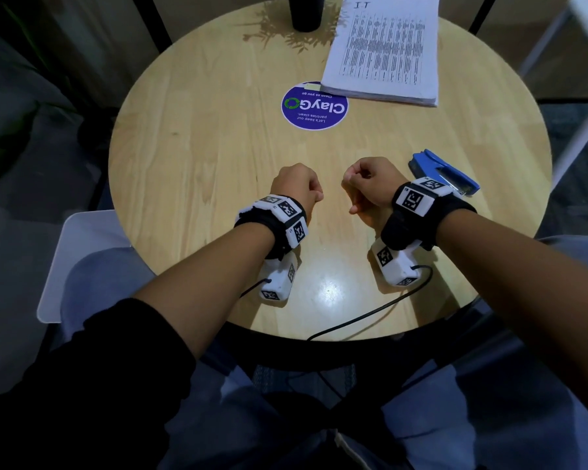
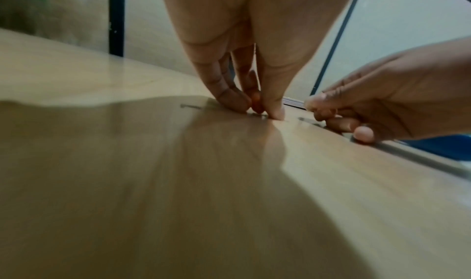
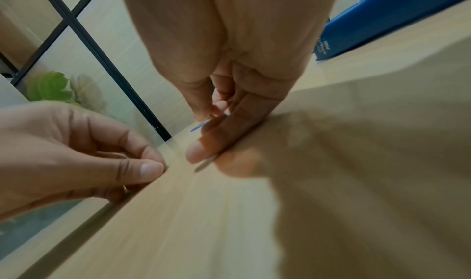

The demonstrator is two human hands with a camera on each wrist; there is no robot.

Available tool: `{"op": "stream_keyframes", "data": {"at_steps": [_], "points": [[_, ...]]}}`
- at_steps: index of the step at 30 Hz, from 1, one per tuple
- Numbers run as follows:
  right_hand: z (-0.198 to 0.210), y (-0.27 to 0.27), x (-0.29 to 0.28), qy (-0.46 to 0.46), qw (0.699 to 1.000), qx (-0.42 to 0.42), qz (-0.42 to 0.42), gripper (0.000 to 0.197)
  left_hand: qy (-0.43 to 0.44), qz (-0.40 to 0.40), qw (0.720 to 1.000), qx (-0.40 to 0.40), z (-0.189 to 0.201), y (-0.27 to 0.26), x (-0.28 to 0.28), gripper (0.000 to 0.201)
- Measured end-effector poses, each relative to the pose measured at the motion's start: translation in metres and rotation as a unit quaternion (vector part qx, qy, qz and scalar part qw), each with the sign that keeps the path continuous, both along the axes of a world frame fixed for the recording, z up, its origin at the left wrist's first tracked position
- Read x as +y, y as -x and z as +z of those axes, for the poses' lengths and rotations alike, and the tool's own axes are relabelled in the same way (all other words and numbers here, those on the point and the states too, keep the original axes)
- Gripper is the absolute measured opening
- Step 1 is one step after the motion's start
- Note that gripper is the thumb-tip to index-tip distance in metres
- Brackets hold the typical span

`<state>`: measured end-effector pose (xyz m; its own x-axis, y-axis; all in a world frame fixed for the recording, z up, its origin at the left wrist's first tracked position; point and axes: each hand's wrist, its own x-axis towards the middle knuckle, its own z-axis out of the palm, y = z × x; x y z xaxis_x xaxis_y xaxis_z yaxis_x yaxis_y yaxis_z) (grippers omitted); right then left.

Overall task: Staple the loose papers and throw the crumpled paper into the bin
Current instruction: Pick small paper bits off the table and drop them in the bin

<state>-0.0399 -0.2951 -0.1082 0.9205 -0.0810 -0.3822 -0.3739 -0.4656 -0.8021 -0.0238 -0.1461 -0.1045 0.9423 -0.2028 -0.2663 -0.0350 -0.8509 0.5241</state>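
A stack of printed papers lies at the far right of the round wooden table. A blue stapler lies flat just right of my right wrist; its blue body also shows in the right wrist view. My left hand and right hand rest side by side on the table's near middle. Both have curled fingers and hold nothing. In the left wrist view the left hand's fingertips touch the wood. No crumpled paper or bin is in view.
A round blue sticker sits mid-table, partly under the paper stack. A black cup stands at the far edge. A black cable trails off the near edge. A white chair stands at the left.
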Motion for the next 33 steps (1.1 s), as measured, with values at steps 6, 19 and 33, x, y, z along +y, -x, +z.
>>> {"op": "stream_keyframes", "data": {"at_steps": [6, 19, 33], "points": [[0.0, 0.0, 0.0, 0.015, 1.0, -0.005, 0.005, 0.012, -0.087, -0.043, 0.994, 0.04, 0.006, -0.003, -0.013, 0.024], [-0.001, 0.0, 0.0, 0.012, 1.0, 0.007, 0.002, 0.013, -0.03, -0.061, 0.996, 0.058, 0.012, -0.017, 0.005, 0.017], [0.026, -0.028, 0.112, 0.029, 0.985, -0.04, 0.165, 0.011, 0.118, 0.044, 0.992, -0.024, 0.054, -0.042, 0.128, 0.029]]}}
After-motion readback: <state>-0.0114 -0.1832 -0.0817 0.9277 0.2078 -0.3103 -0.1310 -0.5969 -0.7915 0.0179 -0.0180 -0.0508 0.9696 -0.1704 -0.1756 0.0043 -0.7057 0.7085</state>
